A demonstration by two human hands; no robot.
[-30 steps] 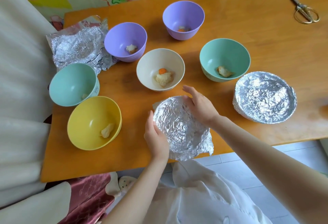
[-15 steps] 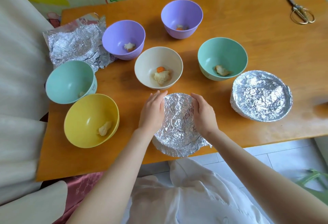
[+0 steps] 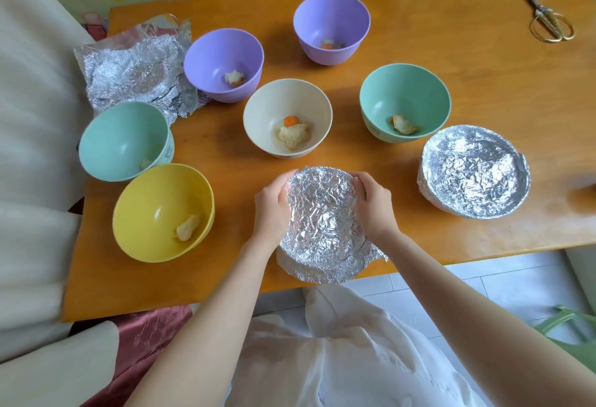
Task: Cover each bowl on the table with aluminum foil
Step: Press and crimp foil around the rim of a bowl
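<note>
We see both hands on the wrapped bowl (image 3: 322,229), which sits at the near edge of the table (image 3: 467,61) and blocks that edge from view. The left hand (image 3: 272,210) curls round its left side and the right hand (image 3: 375,210) round its right, gripping the foil. The fingertips bend over the far rim, and we cannot see where they end. The bowl itself is wholly hidden, so we cannot tell its colour or contents.

To the right, a second wrapped bowl (image 3: 474,177) is hidden the same way. Six bowls stand uncovered: a yellow bowl (image 3: 151,200) and a left green bowl (image 3: 122,139) at left, a left purple bowl (image 3: 219,51) and a far purple bowl (image 3: 332,16) beyond, a cream bowl (image 3: 283,100) just past the hands, and a right green bowl (image 3: 403,93). Each holds a small pale lump we cannot identify; in the left green bowl it barely shows.

Crumpled foil sheets (image 3: 135,71) lie far left, partly behind two bowls. Scissors (image 3: 548,22) lie far right.
</note>
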